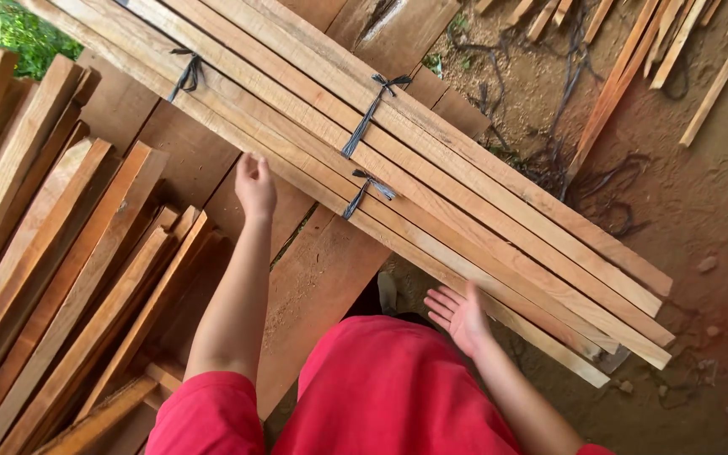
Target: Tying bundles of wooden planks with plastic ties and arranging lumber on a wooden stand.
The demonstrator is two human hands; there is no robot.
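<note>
Fingers: left hand [255,185] loosely curled at the near edge of the slats [431,181], gripping nothing; right hand [463,316] spread, palm up, under the same edge.
Ties: three black cords [366,120] knotted across the slats.
Slats: pale, long, flat bundle lying slantwise over wide planks [318,282].
Left pile: reddish boards [61,278] leaning loose.
Ground: brown dirt [701,211], scrap sticks [684,42] upper right.
Clothing: red.

Bundled slats [431,177] cut off top-left; shoe [387,292] half-hidden.
</note>
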